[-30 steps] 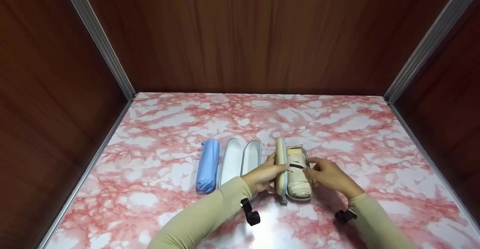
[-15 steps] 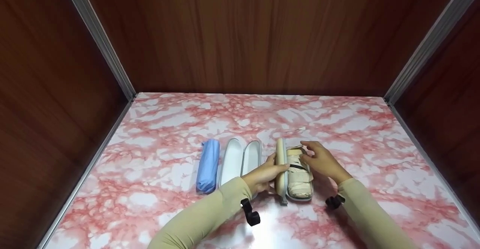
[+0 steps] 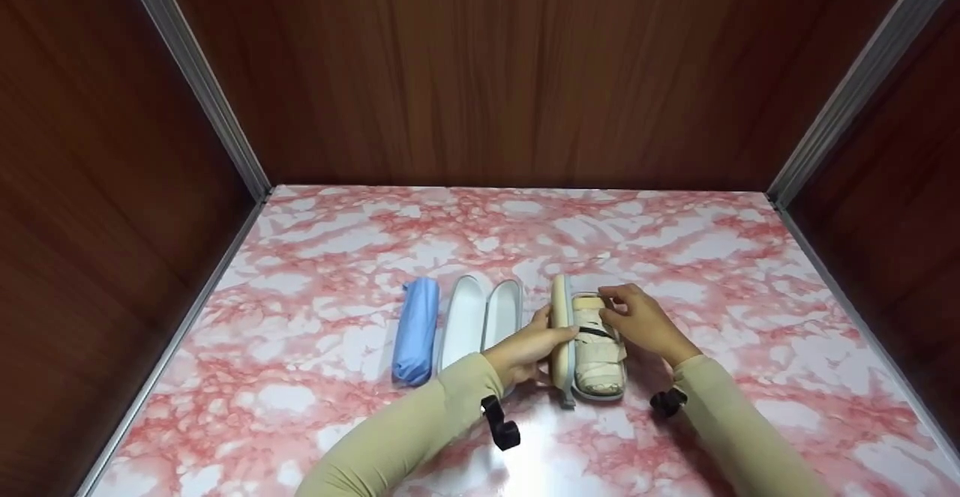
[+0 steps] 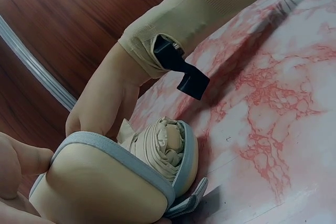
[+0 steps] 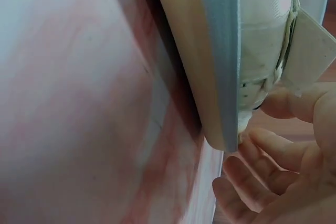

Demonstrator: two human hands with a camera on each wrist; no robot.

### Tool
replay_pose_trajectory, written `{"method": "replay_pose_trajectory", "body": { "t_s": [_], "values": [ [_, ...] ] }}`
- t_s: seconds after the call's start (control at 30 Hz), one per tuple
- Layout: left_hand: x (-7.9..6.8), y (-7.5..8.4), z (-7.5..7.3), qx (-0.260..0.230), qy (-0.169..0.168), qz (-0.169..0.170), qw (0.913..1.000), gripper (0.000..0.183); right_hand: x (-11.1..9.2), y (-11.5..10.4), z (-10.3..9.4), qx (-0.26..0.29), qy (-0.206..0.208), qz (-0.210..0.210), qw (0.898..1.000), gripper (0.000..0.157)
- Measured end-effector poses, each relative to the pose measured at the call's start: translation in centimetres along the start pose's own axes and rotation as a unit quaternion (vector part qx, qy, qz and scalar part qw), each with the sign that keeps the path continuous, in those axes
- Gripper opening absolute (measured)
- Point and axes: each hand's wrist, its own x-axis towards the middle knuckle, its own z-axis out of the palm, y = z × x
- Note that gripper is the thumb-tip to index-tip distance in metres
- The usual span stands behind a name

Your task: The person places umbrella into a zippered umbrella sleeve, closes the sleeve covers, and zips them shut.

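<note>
A cream folded umbrella (image 3: 598,366) lies in the right half of a cream zip case (image 3: 561,358) with grey edging; a black band crosses it. My left hand (image 3: 529,351) grips the case's raised lid, thumb over its edge. The left wrist view shows the lid (image 4: 100,182) close up, the umbrella (image 4: 157,145) behind it. My right hand (image 3: 645,324) is at the umbrella's far end, thumb and index finger bent about it. In the right wrist view the fingers (image 5: 273,153) touch that end, beside a loose fabric flap (image 5: 310,51). Whether they grip a strap there is hidden.
Left of my hands lies an open case (image 3: 463,317) with a white inside, partly behind my left forearm. Farther left is a folded blue umbrella (image 3: 416,332). Wood-patterned panels (image 3: 480,70) enclose the red-and-white marbled table (image 3: 337,257).
My right hand has moved from the umbrella's middle to its far end. The small loop that stuck out there is no longer visible. My left hand has stayed on the lid.
</note>
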Motion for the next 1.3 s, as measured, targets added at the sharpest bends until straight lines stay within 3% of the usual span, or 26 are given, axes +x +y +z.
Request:
{"method": "replay_pose_trajectory", "body": {
  "t_s": [0.27,0.47,0.73,0.87,0.97,1.1,1.13,1.3],
  "values": [
    [-0.2,0.1,0.0,0.004,-0.002,0.006,1.0000,0.082,-0.4,0.0,-0.5,-0.039,-0.004,0.013,0.999,0.036],
    [-0.2,0.0,0.0,0.008,-0.007,0.016,0.9998,0.083,-0.8,0.3,-0.6,-0.020,-0.028,0.032,0.999,0.041],
    [-0.2,0.1,0.4,0.078,-0.003,0.049,0.9957,0.088,-1.1,0.4,-0.7,-0.006,-0.052,0.019,0.998,0.046],
    [-0.5,0.1,0.6,0.131,0.004,0.079,0.9883,0.090,-1.3,0.3,-0.9,0.000,-0.064,0.014,0.998,0.047],
    [-0.9,0.0,0.6,0.187,0.002,0.111,0.9761,0.089,-1.3,0.3,-0.9,-0.002,-0.060,0.009,0.998,0.046],
    [-1.2,0.0,0.2,0.284,-0.012,0.145,0.9477,0.090,-1.3,0.3,-0.8,-0.003,-0.062,0.010,0.998,0.046],
    [-1.2,0.0,0.2,0.312,-0.019,0.150,0.9380,0.090,-1.3,0.3,-0.8,-0.002,-0.062,0.015,0.998,0.045],
    [-1.4,-0.1,0.0,0.457,-0.048,0.163,0.8730,0.089,-1.6,0.2,-0.9,0.000,-0.069,0.033,0.997,0.048]
  ]
}}
